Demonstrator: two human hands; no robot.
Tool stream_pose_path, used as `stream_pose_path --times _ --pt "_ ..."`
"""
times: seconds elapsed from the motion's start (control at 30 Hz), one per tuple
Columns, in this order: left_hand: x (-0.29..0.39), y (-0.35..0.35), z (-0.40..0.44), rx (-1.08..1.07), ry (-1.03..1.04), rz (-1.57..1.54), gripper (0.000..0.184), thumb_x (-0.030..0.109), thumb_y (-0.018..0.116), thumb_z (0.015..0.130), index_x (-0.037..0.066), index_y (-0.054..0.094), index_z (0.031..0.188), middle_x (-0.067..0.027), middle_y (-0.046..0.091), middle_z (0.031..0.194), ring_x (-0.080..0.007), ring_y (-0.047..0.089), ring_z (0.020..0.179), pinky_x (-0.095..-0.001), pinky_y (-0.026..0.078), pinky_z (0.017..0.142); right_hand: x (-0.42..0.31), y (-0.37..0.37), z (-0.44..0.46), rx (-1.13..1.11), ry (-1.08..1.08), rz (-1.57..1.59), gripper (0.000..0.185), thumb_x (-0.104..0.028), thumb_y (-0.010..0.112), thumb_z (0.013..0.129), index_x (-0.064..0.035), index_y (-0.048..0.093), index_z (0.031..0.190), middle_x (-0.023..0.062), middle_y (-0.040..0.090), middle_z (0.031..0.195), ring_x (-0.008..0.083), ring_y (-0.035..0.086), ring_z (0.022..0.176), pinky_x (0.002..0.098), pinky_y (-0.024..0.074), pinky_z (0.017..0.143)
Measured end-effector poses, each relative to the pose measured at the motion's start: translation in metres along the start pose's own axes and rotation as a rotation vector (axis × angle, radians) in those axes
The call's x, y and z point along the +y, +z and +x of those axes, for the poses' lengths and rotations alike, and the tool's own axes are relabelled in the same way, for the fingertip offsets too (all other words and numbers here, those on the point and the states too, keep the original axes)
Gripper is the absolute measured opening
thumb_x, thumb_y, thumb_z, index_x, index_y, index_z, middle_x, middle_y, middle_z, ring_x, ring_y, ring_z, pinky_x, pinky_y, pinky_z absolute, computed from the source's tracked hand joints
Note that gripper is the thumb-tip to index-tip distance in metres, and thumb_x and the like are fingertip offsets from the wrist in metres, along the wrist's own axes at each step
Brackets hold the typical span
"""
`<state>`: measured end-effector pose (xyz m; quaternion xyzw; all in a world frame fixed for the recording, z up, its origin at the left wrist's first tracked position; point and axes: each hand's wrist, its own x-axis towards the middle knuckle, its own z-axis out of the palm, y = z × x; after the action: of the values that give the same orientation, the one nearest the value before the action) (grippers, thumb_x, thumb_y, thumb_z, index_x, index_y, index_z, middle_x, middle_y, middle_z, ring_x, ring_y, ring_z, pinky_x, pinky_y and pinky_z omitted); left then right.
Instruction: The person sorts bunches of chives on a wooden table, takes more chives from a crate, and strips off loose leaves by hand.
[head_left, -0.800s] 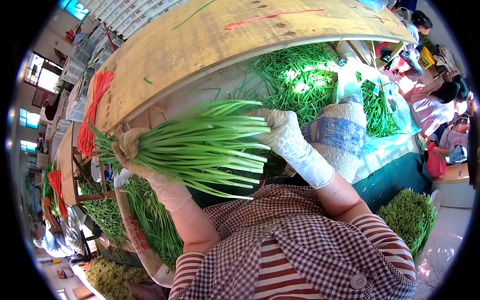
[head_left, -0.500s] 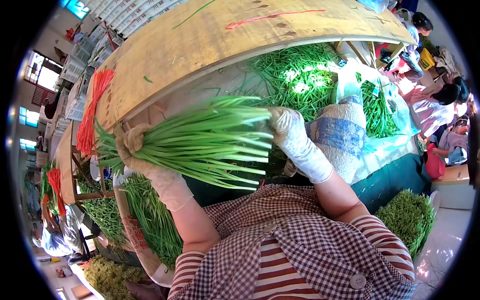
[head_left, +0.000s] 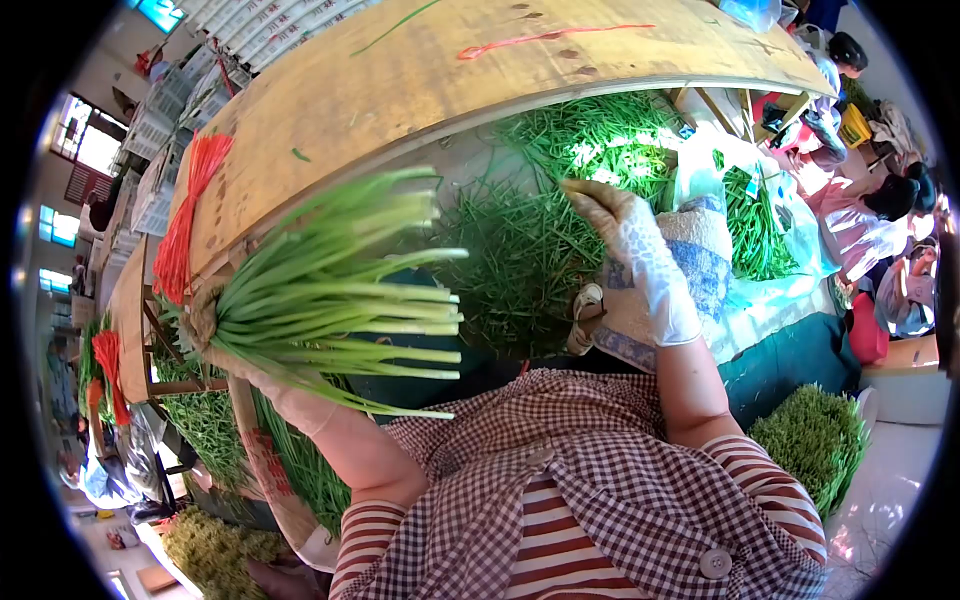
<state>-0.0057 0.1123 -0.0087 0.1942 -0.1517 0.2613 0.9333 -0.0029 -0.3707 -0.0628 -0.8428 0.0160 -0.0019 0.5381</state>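
My left hand (head_left: pixel 207 318), in a pale glove with brownish fingers, is closed round a fanned bunch of long green stalks (head_left: pixel 340 310). Their pale cut ends point right, and the upper ones are blurred. My right hand (head_left: pixel 622 215), gloved too, is raised apart from the bunch, above a blue and white cloth (head_left: pixel 690 245) over my knee. Its fingers are stretched out and close together, with the thumb side hidden; nothing clear shows in them. Loose green stalks (head_left: pixel 510 250) lie in a heap on the floor beyond.
A wooden table (head_left: pixel 400 80) spans the top, with red ties (head_left: pixel 195 215) hanging at its left edge and a red strand (head_left: pixel 555 36) on top. A plastic bag (head_left: pixel 800 215) holds greens at right. A basket (head_left: pixel 270 465) of stalks stands lower left. Other people sit at upper right.
The bunch and my left hand have moved left. My right hand has come away from the stalk ends, moving right and up, and more of the floor heap shows.
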Motion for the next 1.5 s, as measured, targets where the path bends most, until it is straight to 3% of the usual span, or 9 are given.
stream_pose_path --times 0.37,0.53,0.67,0.73,0.87,0.97,1.17,1.33,1.5 --pt "-0.070 0.095 -0.020 0.425 0.043 0.116 0.032 0.022 0.044 0.093 0.013 0.044 0.062 -0.0040 0.053 0.061 -0.0196 0.054 0.067 -0.0399 0.047 0.087 -0.080 0.089 -0.040 -0.763 0.173 0.695 0.032 -0.007 0.067 0.086 0.0000 0.062 0.117 0.0120 0.066 0.107 0.0172 0.064 0.096 0.0271 0.0529 0.084" --pt "-0.059 0.109 -0.017 0.306 -0.001 0.015 0.033 0.021 0.048 0.092 0.013 0.044 0.061 0.0001 0.047 0.055 -0.0135 0.051 0.059 -0.0312 0.048 0.075 -0.051 0.062 -0.028 -0.325 -0.106 0.213 0.021 -0.012 0.057 0.092 -0.0011 0.067 0.107 0.0131 0.069 0.100 0.0209 0.067 0.088 0.0300 0.0520 0.084" --pt "-0.064 0.148 -0.034 -0.172 -0.311 -0.198 0.028 0.023 0.050 0.094 0.011 0.046 0.069 0.0024 0.043 0.053 -0.0090 0.043 0.047 -0.0264 0.045 0.065 -0.126 -0.004 -0.044 0.212 -0.708 0.215 0.070 -0.017 0.075 0.078 -0.0035 0.042 0.138 0.0160 0.048 0.138 0.0262 0.044 0.129 0.0362 0.0346 0.108" --pt "-0.071 0.168 -0.036 -0.478 -0.499 -0.320 0.028 0.024 0.050 0.097 0.009 0.044 0.074 0.0025 0.041 0.052 -0.0094 0.038 0.042 -0.0241 0.042 0.058 -0.145 0.006 -0.046 -0.092 -0.721 0.014 0.075 -0.021 0.075 0.079 -0.0042 0.038 0.141 0.0155 0.044 0.142 0.0276 0.040 0.132 0.0369 0.0321 0.110" --pt "-0.073 0.193 0.000 -0.396 -0.634 -0.496 0.029 0.022 0.049 0.097 0.009 0.043 0.072 0.0027 0.040 0.053 -0.0090 0.037 0.043 -0.0226 0.040 0.054 -0.148 0.029 -0.015 -1.203 -0.244 0.287 0.087 -0.043 0.073 0.079 -0.0010 0.033 0.143 0.0127 0.043 0.143 0.0241 0.039 0.131 0.0358 0.0295 0.110" --pt "-0.065 0.184 0.059 -0.387 -0.631 -0.399 0.029 0.020 0.050 0.097 0.009 0.042 0.071 0.0026 0.039 0.054 -0.0089 0.037 0.044 -0.0231 0.039 0.052 -0.185 0.034 -0.021 -0.929 -0.302 0.844 0.085 -0.035 0.073 0.081 -0.0014 0.029 0.145 0.0151 0.048 0.137 0.0211 0.042 0.127 0.0331 0.0336 0.106" --pt "-0.112 0.163 0.196 -0.192 -0.396 -0.041 0.022 0.024 0.068 0.087 0.006 0.056 0.082 0.0003 0.050 0.057 -0.0122 0.045 0.048 -0.0254 0.044 0.055 -0.250 0.073 0.058 -0.465 -0.191 0.143 0.082 -0.021 0.075 0.076 0.0031 0.032 0.141 0.0215 0.058 0.123 0.0264 0.055 0.116 0.0346 0.0422 0.100" --pt "-0.123 0.085 0.263 0.461 -0.380 1.414 0.055 0.039 0.065 0.085 0.006 0.052 0.126 -0.0103 0.061 0.113 -0.0217 0.061 0.099 -0.0358 0.046 0.088 -0.225 0.110 0.173 -0.204 -0.204 -0.268 0.067 -0.017 0.071 0.077 0.0012 0.041 0.134 0.0246 0.063 0.111 0.0340 0.063 0.102 0.0394 0.0508 0.087" --pt "-0.067 0.066 0.142 0.229 -0.007 1.311 0.052 0.035 0.066 0.085 0.005 0.054 0.126 -0.0100 0.062 0.115 -0.0188 0.060 0.101 -0.0304 0.045 0.085 -0.196 0.083 0.177 0.326 -0.689 -0.712 0.043 -0.019 0.065 0.082 -0.0033 0.056 0.121 0.0200 0.066 0.100 0.0365 0.065 0.085 0.0438 0.0527 0.074"
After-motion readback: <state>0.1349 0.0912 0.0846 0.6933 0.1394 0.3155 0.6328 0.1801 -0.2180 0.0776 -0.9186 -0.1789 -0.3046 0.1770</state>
